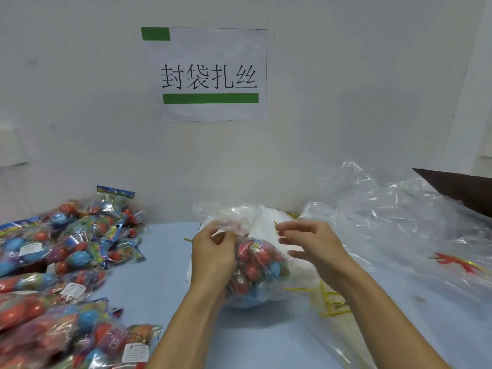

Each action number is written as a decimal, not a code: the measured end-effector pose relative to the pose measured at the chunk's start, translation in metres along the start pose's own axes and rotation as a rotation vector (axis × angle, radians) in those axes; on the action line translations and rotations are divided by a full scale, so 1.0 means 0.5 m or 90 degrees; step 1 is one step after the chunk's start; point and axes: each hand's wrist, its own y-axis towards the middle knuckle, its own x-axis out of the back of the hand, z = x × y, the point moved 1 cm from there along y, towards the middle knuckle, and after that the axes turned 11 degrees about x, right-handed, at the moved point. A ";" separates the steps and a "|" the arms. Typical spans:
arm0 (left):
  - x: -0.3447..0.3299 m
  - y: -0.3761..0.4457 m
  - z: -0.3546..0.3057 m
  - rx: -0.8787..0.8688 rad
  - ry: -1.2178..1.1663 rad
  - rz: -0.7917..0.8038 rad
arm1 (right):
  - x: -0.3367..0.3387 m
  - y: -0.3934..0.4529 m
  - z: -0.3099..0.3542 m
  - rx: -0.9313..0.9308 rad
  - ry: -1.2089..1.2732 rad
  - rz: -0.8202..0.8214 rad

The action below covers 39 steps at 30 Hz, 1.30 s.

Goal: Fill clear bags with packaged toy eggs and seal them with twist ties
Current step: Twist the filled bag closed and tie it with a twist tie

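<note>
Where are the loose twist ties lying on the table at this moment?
In the head view, the loose twist ties lie on the blue table, right of the filled clear bag, just beneath the right forearm and beside the pile of empty clear bags.

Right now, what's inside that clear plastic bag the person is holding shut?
Red and blue toy eggs fill the clear plastic bag, its neck pinched by the left hand. Eggs behind that hand are hidden.

Surface (165,288): pale blue. Toy eggs (255,265): red, blue. Twist ties (330,302): yellow-gold. Wall sign (210,75): white, black characters, green bars. Bags (399,222): clear.
</note>
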 end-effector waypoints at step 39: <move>-0.020 -0.015 -0.006 -0.209 0.161 0.154 | -0.039 -0.022 0.041 0.105 -0.177 0.121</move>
